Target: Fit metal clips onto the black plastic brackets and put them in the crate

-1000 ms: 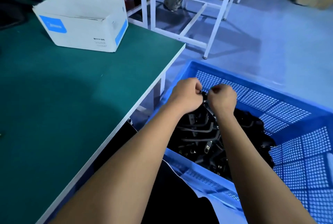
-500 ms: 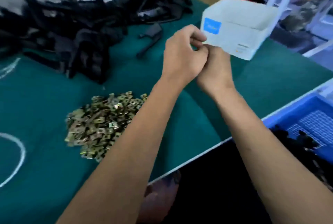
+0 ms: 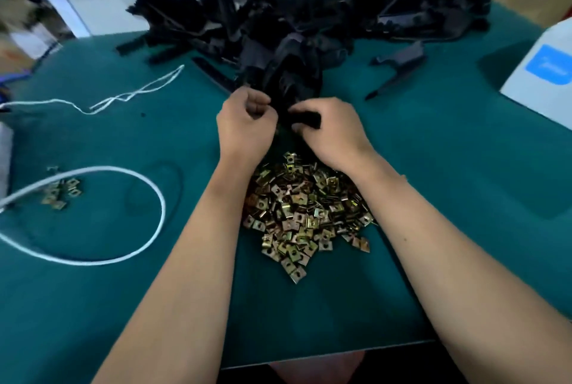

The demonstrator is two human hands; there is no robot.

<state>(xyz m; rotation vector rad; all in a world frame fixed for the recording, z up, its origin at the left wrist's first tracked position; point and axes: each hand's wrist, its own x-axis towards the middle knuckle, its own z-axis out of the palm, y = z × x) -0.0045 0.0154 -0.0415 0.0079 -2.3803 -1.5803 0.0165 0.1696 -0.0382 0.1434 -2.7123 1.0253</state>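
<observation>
Over the middle of the green-covered worktop [image 3: 433, 260], both hands meet at the near edge of a big heap of black plastic brackets [image 3: 303, 21]. The right hand [image 3: 332, 130] has its fingers curled round a short black plastic bracket piece [image 3: 305, 118], thumb below and fingers above, so its grip pinches that piece. The left hand [image 3: 246, 127] sits just beside it with fingers curled into a loose fist; whether its grip pinches anything cannot be told, since the fingertips are turned away and blurred. The held bracket touches or overlaps the front of the heap, and where one ends and the other begins is not clear.

The brackets are matt black, angular, with long arms and pointed ends, piled in a tangle across the far side of the worktop. One loose black bracket [image 3: 397, 69] lies apart to the right of the heap.

Just beneath the wrists, between the forearms, lies a mound of small square brass-coloured metal clips [image 3: 297, 213], each with a hole in it. A smaller cluster of the same clips [image 3: 60, 192] lies well apart on the left, partly crossed by a looping white cord [image 3: 123, 244]. A thin white string [image 3: 136, 94] trails on the left near the heap. At the right edge stands a white cardboard box with a blue label [image 3: 544, 80].
</observation>
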